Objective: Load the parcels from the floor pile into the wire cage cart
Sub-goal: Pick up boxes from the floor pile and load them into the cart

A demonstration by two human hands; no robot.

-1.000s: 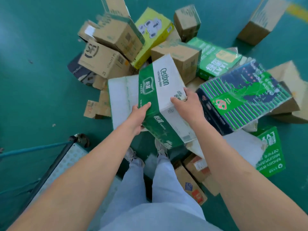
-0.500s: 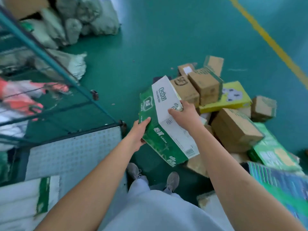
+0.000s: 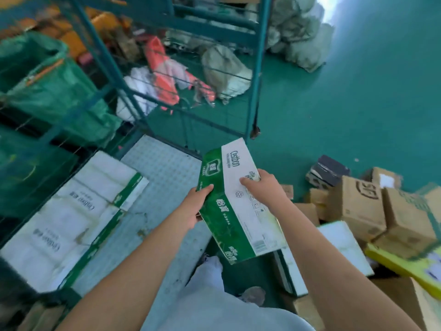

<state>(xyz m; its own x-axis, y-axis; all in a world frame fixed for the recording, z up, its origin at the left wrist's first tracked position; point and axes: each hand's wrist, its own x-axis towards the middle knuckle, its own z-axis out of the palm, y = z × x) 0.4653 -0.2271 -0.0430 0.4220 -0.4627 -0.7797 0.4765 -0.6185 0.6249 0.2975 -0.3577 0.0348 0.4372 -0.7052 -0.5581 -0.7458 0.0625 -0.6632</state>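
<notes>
The left hand [image 3: 196, 206] grips the green side of the green-and-white carton [image 3: 235, 201], thumb on its upper edge and fingers curled beneath. The right hand [image 3: 261, 187] clamps the white top face, fingers hooked over the far edge (the fingertips are hidden there). The carton is held tilted in the air between both hands, just beside the near corner of the wire cage cart [image 3: 167, 163], above the green floor [image 3: 334, 103].

At 9 o'clock, flat white boxes [image 3: 71, 211] with green bands lie on the cart's perforated deck. At 3 o'clock sits the floor pile [image 3: 362, 206]: brown cardboard parcels, with a yellow box [image 3: 405, 266] towards 4 o'clock.
</notes>
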